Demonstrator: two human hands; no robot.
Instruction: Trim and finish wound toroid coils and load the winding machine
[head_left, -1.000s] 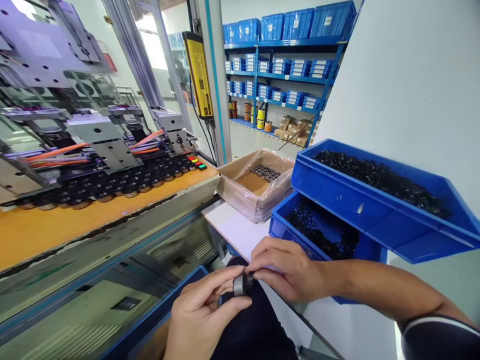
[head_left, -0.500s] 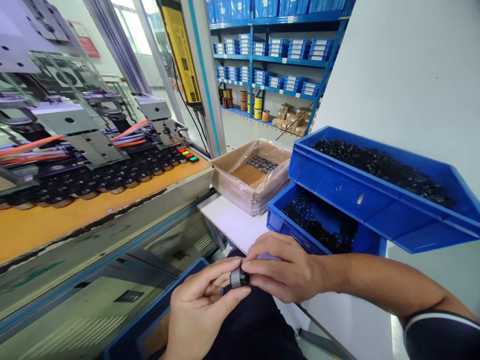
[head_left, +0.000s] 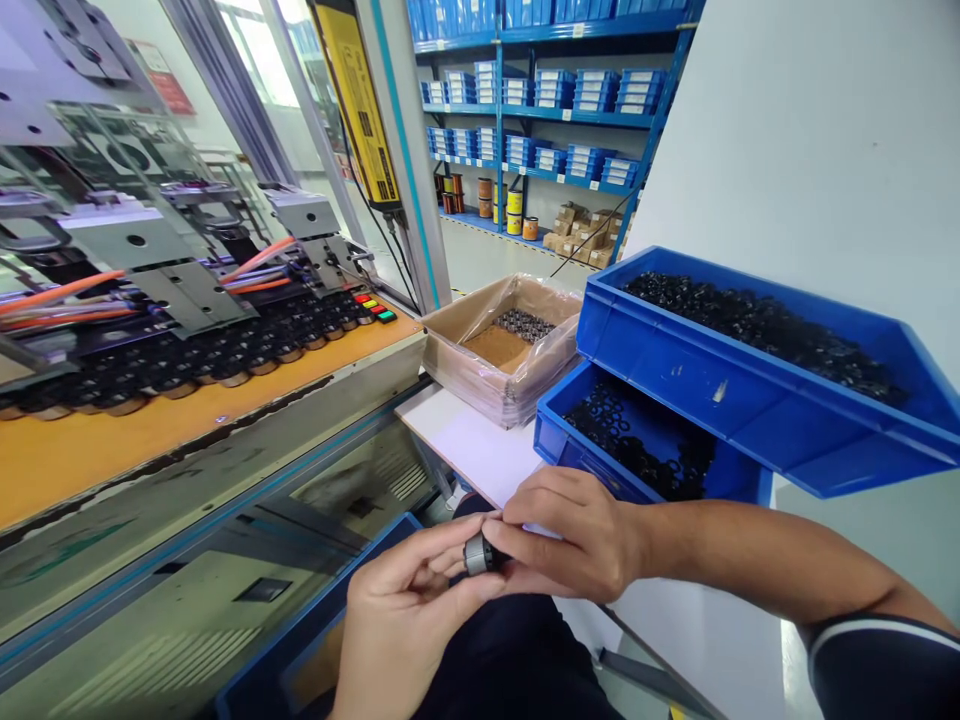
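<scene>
Near centre, low in view, I see L hand (head_left: 405, 625) & R hand (head_left: 581, 545) both pinching small grey-black cylinder part (head_left: 475, 554) btwn fingertips. Just beyond, right: blue bin (head_left: 577, 462) w/ black rings (head_left: 637, 450); cardboard box (head_left: 480, 385) farther left.

A cardboard box (head_left: 480, 385) lined with clear plastic stands on a white tabletop (head_left: 472, 445), a heap of metal parts (head_left: 525, 324) in its far corner; just right of it are 2 blue bins, the upper bin (head_left: 697, 390) filled with black pieces (head_left: 765, 325) and the lower bin (head_left: 570, 458) with black rings (head_left: 637, 450). To the left, a row of dark round parts (head_left: 225, 360) sits on the machine's orange deck (head_left: 150, 430), a yellow bar (head_left: 360, 110) upright behind it. Blue shelving (head_left: 555, 112) with blue boxes lines the far wall.
</scene>
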